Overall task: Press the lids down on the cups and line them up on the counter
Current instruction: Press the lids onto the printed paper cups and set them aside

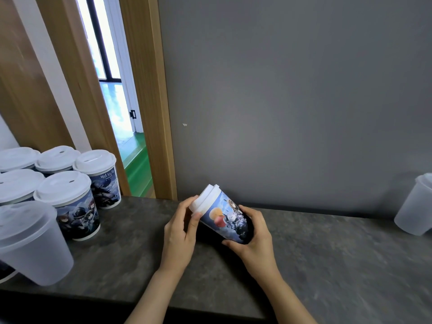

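Above the middle of the dark stone counter (327,258) I hold a printed paper cup (228,218), tilted with its top pointing up and to the left. A white lid (205,199) sits on it. My left hand (181,230) grips the lid's rim with thumb and fingers. My right hand (254,235) wraps around the cup's base and lower wall. Several more printed cups with white lids (70,202) stand upright in a cluster at the left end of the counter.
A frosted plastic cup with a lid (32,244) stands at the near left, and another frosted cup (416,206) at the far right. A grey wall (292,101) rises directly behind the counter. A wooden door frame (152,101) stands left of it.
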Motion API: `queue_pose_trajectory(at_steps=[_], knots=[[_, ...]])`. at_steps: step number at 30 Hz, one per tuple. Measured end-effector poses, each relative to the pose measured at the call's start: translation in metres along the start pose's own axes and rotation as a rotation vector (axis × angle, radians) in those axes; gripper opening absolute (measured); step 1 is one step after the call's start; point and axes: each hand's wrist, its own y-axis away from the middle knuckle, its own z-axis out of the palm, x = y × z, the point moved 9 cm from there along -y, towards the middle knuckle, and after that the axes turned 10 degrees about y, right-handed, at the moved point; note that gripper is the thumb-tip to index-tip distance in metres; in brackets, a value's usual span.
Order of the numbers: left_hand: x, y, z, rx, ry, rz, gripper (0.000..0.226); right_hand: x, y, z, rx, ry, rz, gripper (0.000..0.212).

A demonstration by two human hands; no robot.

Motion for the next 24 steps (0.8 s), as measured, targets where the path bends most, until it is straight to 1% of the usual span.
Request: queue_pose_trajectory(at_steps=[3, 5, 7, 10, 14, 18, 21, 24], knots=[[-0.001, -0.001, -0.001, 0.031, 0.006, -0.007, 0.031, -0.003, 0.0, 0.003, -0.021, 0.017, -0.011, 0.085], [-0.001, -0.001, -0.001, 0.04, 0.013, -0.004, 0.03, -0.003, 0.001, 0.006, -0.057, 0.024, 0.007, 0.081], [0.001, -0.001, -0.003, 0.058, 0.0, 0.009, 0.033, -0.001, 0.002, 0.009, -0.096, 0.024, 0.046, 0.076], [0.002, -0.002, -0.003, 0.066, -0.01, 0.035, 0.039, 0.0, 0.002, 0.012, -0.13, 0.008, 0.075, 0.076], [0.007, -0.002, -0.003, 0.054, -0.02, 0.099, 0.046, -0.003, 0.002, 0.009, -0.113, 0.001, 0.063, 0.074], [0.009, -0.002, -0.003, 0.043, -0.027, 0.136, 0.045, -0.001, 0.001, 0.008, -0.093, 0.0, 0.051, 0.074], [0.008, 0.0, -0.001, 0.013, 0.003, 0.084, 0.041, -0.004, 0.001, 0.005, -0.073, 0.032, 0.009, 0.078], [0.004, 0.002, -0.001, 0.016, 0.028, 0.034, 0.035, -0.006, 0.0, 0.004, -0.061, 0.07, -0.032, 0.083]])
